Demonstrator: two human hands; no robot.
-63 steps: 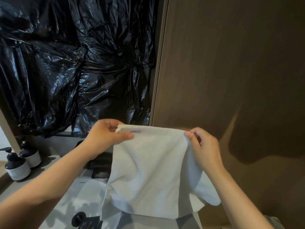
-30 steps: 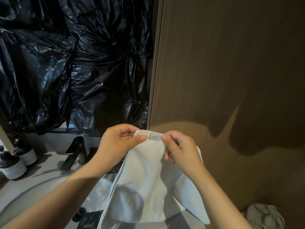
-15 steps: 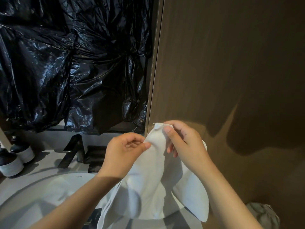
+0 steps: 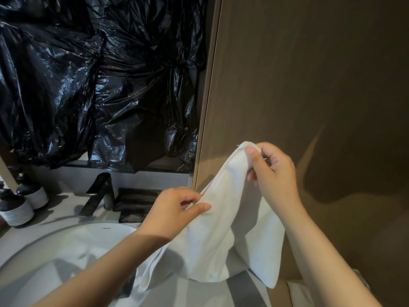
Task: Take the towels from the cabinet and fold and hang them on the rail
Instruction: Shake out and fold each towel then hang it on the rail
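A white towel [image 4: 212, 235] hangs folded lengthwise in front of the brown wooden panel [image 4: 309, 85]. My right hand [image 4: 272, 173] pinches its top corners together, raised against the panel. Lower and to the left, my left hand [image 4: 174, 211] pinches the towel's left edge between thumb and fingers. The towel's lower part drapes over the basin's right side. No rail and no cabinet shelf with towels is in view.
A white washbasin [image 4: 55, 247] lies at lower left with a black faucet [image 4: 99, 191] behind it. Two dark pump bottles [image 4: 20, 202] stand at the far left. Crinkled black plastic sheeting [image 4: 99, 80] covers the wall above. A black tray [image 4: 135, 202] sits beside the faucet.
My hands brought the towel's two top corners together. The right hand now holds both and has lifted to the right, while the left hand has slid down the towel's left edge.
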